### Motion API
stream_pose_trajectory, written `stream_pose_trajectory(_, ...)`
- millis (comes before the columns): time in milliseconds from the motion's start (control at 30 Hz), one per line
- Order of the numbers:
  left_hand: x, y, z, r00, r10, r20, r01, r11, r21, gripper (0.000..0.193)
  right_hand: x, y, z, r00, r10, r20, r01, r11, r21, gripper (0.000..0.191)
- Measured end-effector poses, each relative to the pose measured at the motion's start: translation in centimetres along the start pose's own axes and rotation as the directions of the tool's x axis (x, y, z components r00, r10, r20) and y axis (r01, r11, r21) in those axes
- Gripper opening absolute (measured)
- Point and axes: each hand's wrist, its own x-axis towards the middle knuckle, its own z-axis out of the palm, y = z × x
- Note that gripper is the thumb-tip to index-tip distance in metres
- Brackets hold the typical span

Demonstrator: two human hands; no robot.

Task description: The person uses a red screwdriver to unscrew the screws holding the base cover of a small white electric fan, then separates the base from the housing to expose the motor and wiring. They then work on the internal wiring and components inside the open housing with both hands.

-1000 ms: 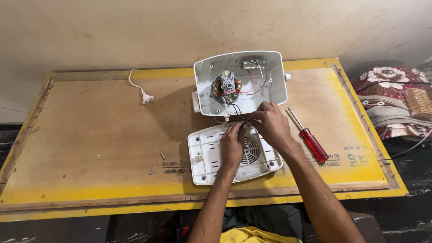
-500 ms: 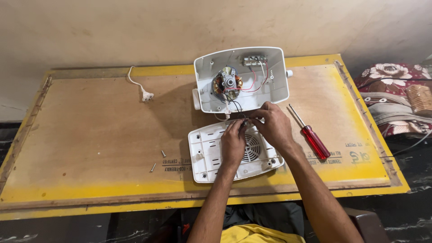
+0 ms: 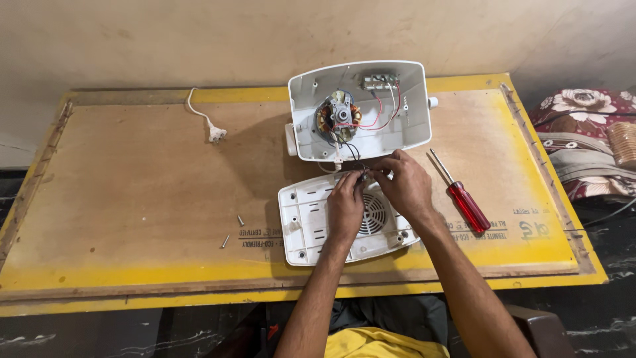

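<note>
- The white casing point(image 3: 358, 109) is already opened and lies upturned on the table point(image 3: 132, 199), with its motor point(image 3: 338, 118) and red and black wires point(image 3: 381, 109) bare.
- The bottom cover point(image 3: 305, 222) is off and lies flat in front of me, vent up.
- My left hand point(image 3: 346, 205) and right hand point(image 3: 403, 185) meet over the cover's far edge, fingertips pressed together on the black wire ends point(image 3: 363, 174); the joint itself is too small to judge.
- Closing up is not yet done: two loose screws point(image 3: 233, 229) wait on the left.
- The red screwdriver point(image 3: 464, 199) lies just beside my right wrist; the plug point(image 3: 215, 134) rests well apart.
</note>
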Motion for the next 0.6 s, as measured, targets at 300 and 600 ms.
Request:
stream_pose_trajectory(300, 0.1, -0.2, 0.2, 0.999, 0.027, -0.024, -0.027, 0.999, 0.024, 0.026, 0.8, 1.3, -1.7, 0.964, -0.264, -0.027, 0.259, 0.959, -0.114, 0.019)
stream_pose_trajectory(600, 0.0, 0.0, 0.0, 1.0, 0.025, -0.001, -0.025, 1.0, 0.01, 0.027, 0.4, 0.4, -1.2, 0.956, -0.292, 0.007, 0.291, 0.949, -0.124, 0.013)
